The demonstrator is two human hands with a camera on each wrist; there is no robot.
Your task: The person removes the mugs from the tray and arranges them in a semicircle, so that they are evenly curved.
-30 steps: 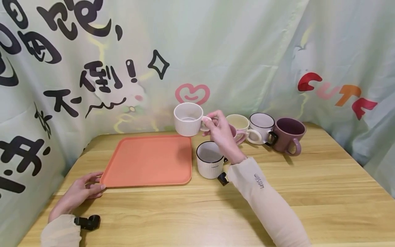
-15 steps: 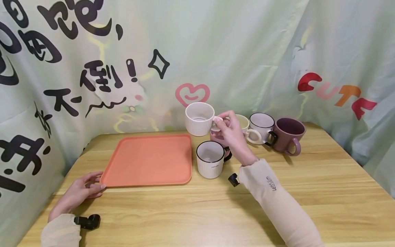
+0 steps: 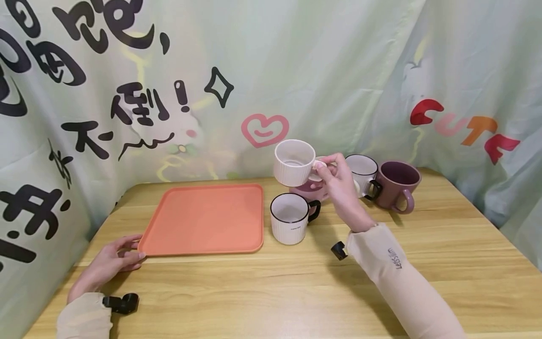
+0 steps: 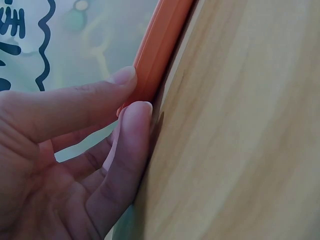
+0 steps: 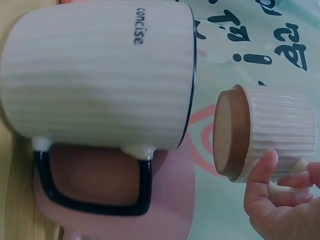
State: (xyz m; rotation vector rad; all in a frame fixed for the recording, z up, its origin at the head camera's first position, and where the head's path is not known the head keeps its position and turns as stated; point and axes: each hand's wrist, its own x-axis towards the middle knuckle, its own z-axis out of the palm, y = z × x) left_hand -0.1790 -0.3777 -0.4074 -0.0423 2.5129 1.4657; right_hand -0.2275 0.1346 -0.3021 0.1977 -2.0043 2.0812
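In the head view my right hand (image 3: 344, 190) pinches the handle of a white ribbed cup (image 3: 292, 172), raised above the table and upright. The right wrist view shows the cup's brown base (image 5: 232, 132). Below it stands a white mug with a black rim and black handle (image 3: 289, 228); a pink mug (image 3: 308, 190) sits behind that, partly covered by the cup. On the left, my left hand (image 3: 106, 263) holds the near-left corner of an orange tray (image 3: 203, 219). Its thumb and fingertip grip the tray's rim (image 4: 155, 55) in the left wrist view.
At the back right stand another white mug with black rim (image 3: 361, 167) and a dark purple mug (image 3: 389, 190). A cream mug is mostly hidden behind my right hand. A printed curtain (image 3: 338, 70) hangs along the table's (image 3: 254, 292) back edge.
My right hand has carried the white cup to the right, from near the tray's back right corner to over the pink mug. The left hand and tray have stayed in place.
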